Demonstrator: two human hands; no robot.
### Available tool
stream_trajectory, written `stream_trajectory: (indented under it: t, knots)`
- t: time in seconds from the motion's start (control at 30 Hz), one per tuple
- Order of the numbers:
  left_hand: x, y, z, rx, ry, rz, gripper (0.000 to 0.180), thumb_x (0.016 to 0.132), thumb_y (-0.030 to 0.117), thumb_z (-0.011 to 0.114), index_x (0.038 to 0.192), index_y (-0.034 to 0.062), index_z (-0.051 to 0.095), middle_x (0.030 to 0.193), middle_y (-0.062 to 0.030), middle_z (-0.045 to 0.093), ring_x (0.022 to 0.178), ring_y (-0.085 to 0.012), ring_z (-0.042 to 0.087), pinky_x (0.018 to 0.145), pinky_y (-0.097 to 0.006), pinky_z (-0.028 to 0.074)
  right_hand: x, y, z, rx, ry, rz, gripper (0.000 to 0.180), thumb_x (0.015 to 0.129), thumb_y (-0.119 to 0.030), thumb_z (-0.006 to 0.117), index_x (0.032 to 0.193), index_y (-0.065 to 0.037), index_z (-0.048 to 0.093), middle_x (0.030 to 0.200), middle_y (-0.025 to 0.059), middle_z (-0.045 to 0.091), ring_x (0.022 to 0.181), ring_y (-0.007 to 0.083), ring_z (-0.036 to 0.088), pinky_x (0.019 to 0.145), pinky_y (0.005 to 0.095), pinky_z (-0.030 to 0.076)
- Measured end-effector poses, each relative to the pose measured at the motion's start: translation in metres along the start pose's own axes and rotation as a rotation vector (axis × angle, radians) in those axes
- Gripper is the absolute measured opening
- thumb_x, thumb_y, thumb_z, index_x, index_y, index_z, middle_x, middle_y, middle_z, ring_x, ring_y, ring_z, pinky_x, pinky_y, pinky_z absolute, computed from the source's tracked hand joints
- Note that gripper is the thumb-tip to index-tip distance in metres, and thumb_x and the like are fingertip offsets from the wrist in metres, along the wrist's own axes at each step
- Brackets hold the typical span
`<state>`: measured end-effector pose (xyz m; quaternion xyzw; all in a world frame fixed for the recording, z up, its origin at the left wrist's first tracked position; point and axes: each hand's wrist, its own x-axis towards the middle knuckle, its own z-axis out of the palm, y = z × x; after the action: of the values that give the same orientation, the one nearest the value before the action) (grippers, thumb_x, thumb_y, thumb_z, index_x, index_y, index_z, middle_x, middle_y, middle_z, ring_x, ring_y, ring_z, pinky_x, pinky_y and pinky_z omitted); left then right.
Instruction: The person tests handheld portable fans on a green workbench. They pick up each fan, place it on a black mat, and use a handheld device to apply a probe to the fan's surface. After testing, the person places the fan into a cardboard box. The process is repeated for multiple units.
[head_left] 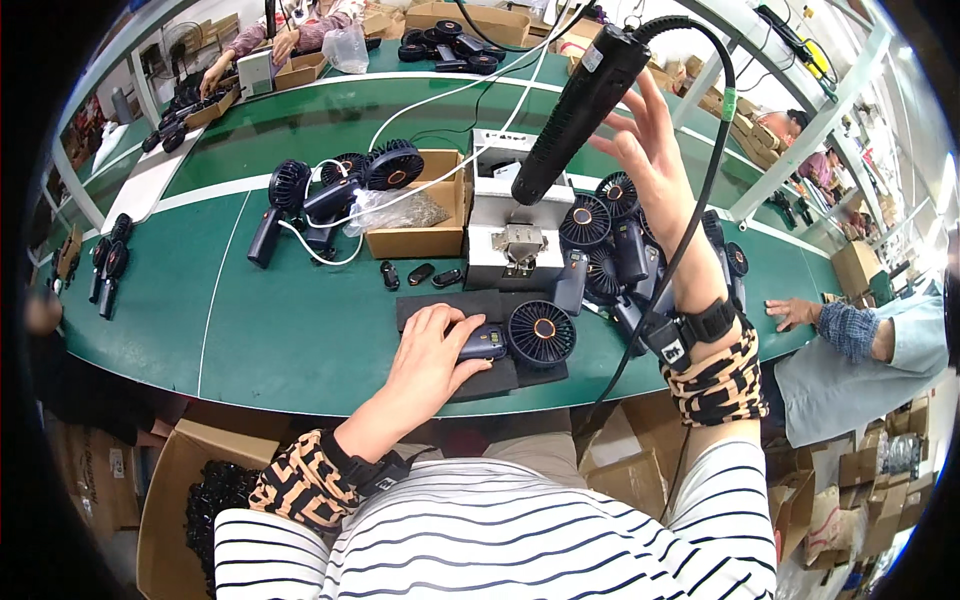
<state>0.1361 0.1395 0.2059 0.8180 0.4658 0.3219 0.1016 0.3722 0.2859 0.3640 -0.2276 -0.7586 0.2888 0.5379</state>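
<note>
My left hand [425, 350] is wrapped round the handle of a dark blue handheld fan [542, 333]. The fan lies flat on a black foam mat [500, 387], its round grille to the right of my fingers. A black electric screwdriver [575, 115] hangs tilted from its cable over the bench, with its lower end toward the metal fixture. Beside its upper part is my raised right hand [655, 160], fingers apart and curved. Some fingertips are partly hidden behind the screwdriver; no grip on it shows.
Behind the mat stands a silver metal fixture [500, 270]. A cardboard box [415, 243] with a plastic bag and several cabled fans [290, 190] are to its left. More fans [630, 250] crowd its right. Small black parts [420, 273] lie nearby. A co-worker's hand [795, 313] rests at right.
</note>
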Motion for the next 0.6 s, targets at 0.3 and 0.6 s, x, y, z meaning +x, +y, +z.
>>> stream_trajectory:
  t: [0.3,0.6]
  knots:
    - [-0.005,-0.005,0.004,-0.084,0.007,-0.044,0.052,0.077,0.027,0.075,0.122,0.0051,0.058,0.114,-0.0136,0.052,0.113,-0.0327,0.048,0.099,-0.045,0.039,0.005,-0.053,0.038,0.205,0.189,-0.011,0.048,0.102,-0.031,0.047,0.143,-0.011,0.033,0.108,0.0105,0.06,0.097,0.0243,0.065,0.086,0.0393,0.056]
    - [-0.001,-0.003,0.015,0.071,0.079,-0.034,0.049,0.079,0.031,0.072,0.119,0.0062,0.059,0.122,-0.01,0.056,0.125,-0.0309,0.045,0.109,-0.049,0.03,-0.014,-0.018,0.047,0.201,0.288,-0.01,0.079,0.09,-0.071,0.038,0.128,-0.002,0.043,0.087,0.0067,0.056,0.058,0.0131,0.052,0.054,0.0263,0.044]
